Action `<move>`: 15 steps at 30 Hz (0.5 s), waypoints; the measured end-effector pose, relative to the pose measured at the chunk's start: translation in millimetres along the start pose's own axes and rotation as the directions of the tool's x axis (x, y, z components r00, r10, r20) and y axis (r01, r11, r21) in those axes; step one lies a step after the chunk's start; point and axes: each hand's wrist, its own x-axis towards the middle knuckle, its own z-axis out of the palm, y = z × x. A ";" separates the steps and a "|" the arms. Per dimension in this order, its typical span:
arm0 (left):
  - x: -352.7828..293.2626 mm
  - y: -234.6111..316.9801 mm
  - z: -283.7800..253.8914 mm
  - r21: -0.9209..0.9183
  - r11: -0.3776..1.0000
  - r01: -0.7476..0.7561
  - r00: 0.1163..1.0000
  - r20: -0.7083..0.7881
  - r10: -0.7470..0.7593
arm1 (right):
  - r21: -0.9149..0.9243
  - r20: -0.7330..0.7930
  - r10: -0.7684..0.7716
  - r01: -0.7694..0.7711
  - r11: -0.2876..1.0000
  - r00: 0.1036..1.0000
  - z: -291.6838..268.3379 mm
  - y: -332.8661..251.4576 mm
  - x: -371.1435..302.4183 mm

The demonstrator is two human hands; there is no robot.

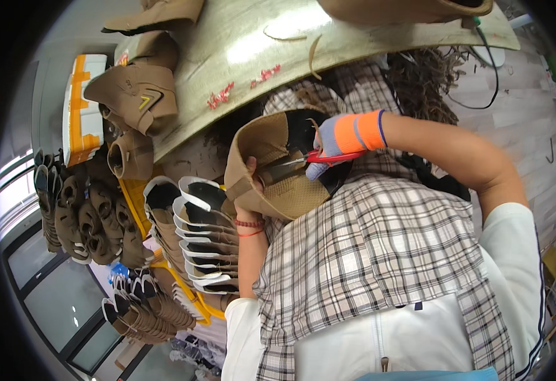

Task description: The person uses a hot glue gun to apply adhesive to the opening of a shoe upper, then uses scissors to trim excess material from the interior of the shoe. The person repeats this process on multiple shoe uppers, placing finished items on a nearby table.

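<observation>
A tan boot upper [243, 143] with dotted-texture inner sides and a black part sits over my lap, its opening turned up. My bare left hand [252, 181] is closed on its left edge, thumb inside and the other fingers hidden behind the material. My right hand [339, 141], in a grey-blue and orange glove, is closed round red-handled scissors [341, 157]. Their blades point left into the upper. Whether the blades touch the material I cannot tell. A thin tan strip stands up beside the gloved fingers.
A pale worktable [227, 63] with trimmed strips and red thread scraps lies ahead. More tan uppers [138, 95] rest at its left end. A yellow rack [192, 295] with stacked uppers stands left, near a white-and-orange box [85, 108]. Brown scraps [424, 82] hang beyond my lap, near a black cable [495, 82].
</observation>
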 end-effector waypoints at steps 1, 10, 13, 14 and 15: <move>-4.9 7.1 3.0 0.060 0.998 -0.021 0.999 0.036 0.019 | 0.081 -0.035 -0.055 0.058 0.995 0.998 1.8 9.7 3.2; 25.1 161.9 15.4 0.817 0.378 -0.435 0.744 0.089 0.663 | 0.543 -0.518 -0.252 0.542 0.641 0.817 23.5 88.3 -6.8; 33.7 218.7 63.7 0.735 0.318 -0.599 0.699 0.286 0.656 | 0.586 -0.545 -0.084 0.451 0.674 0.834 23.6 77.8 -11.4; 43.2 239.0 91.4 0.641 0.412 -0.647 0.708 0.304 0.638 | 0.663 -0.549 -0.089 0.498 0.559 0.831 28.0 99.4 7.0; 47.0 251.2 123.3 0.616 0.438 -0.655 0.708 0.299 0.639 | 0.728 -0.547 -0.094 0.529 0.436 0.832 31.4 119.3 18.6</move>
